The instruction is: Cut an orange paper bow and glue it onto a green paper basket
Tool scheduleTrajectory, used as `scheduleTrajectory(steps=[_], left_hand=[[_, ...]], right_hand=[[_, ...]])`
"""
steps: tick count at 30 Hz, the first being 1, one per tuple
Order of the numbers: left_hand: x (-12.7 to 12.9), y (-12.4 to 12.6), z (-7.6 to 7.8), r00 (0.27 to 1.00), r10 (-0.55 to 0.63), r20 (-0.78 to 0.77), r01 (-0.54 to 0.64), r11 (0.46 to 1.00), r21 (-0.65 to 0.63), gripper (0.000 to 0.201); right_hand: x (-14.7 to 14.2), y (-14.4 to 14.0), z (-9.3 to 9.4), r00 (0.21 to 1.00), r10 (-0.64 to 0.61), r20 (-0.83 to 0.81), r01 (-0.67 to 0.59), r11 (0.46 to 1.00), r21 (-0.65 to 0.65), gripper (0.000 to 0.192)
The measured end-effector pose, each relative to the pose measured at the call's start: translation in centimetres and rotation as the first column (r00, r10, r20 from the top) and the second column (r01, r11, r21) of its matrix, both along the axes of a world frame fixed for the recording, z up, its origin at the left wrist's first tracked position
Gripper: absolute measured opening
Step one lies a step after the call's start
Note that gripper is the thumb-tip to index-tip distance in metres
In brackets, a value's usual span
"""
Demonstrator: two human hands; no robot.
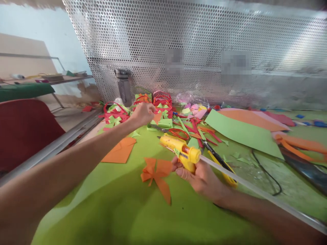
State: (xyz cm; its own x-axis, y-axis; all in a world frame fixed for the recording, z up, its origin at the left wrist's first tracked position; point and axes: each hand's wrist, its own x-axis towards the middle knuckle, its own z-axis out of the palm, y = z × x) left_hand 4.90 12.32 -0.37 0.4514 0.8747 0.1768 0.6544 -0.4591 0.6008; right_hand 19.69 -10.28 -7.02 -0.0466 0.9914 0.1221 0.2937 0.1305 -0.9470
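Observation:
My right hand is wrapped round the grip of a yellow hot glue gun, whose nozzle points left. A long translucent glue stick runs out of its back. Below the gun lies an orange bow with a folded loop and loose tails. My left hand is stretched forward, its fingers pinched on a small orange piece, paper or felt. Beyond it stand small red bags with handles and green bows. Left of the orange bow lies a folded orange envelope-like piece.
Scissors with orange handles, a yellow-and-black cutter and coloured scraps lie past the glue gun. Large green sheets are at right, near a black cord. A bottle stands before the perforated metal panel.

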Motion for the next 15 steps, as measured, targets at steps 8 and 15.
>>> scheduleTrajectory(steps=[8,15], left_hand=[[6.0,0.5,1.3,0.949,-0.189,0.25,0.263,0.915,-0.306,0.034],[6.3,0.9,1.3,0.926,-0.094,0.366,0.174,0.966,-0.191,0.022]], right_hand=[[-0.2,-1.2,0.5,0.999,0.036,0.029,-0.04,0.989,0.14,0.042],[0.3,-1.1,0.8,0.994,-0.004,0.108,-0.009,0.994,0.112,0.04]])
